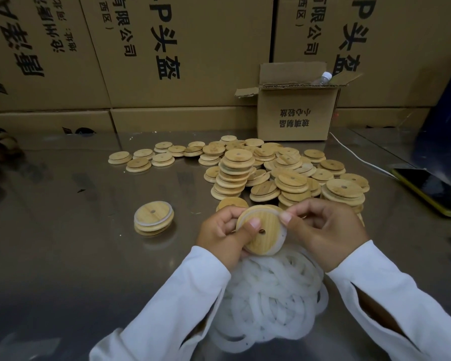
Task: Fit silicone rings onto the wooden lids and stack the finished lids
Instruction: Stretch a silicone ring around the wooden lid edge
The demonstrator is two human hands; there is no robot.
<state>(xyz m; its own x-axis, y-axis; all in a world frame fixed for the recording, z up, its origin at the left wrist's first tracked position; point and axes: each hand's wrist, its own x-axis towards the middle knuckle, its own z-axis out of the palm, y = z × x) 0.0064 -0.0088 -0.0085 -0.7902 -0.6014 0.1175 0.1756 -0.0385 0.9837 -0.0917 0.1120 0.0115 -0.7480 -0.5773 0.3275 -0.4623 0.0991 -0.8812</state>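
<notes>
Both hands hold one round wooden lid (264,234) with a centre hole, above a heap of white silicone rings (268,295). My left hand (224,234) grips its left edge, thumb on the face. My right hand (323,231) pinches the white silicone ring (281,237) at the lid's right rim. A short stack of finished lids (153,218) with white rings stands to the left. A big pile of bare wooden lids (279,173) lies behind the hands.
The steel table (76,256) carries a small open cardboard box (296,113) at the back, with a bottle in it. A phone (432,190) and a white cable (359,158) lie at right. Large cartons wall off the far side.
</notes>
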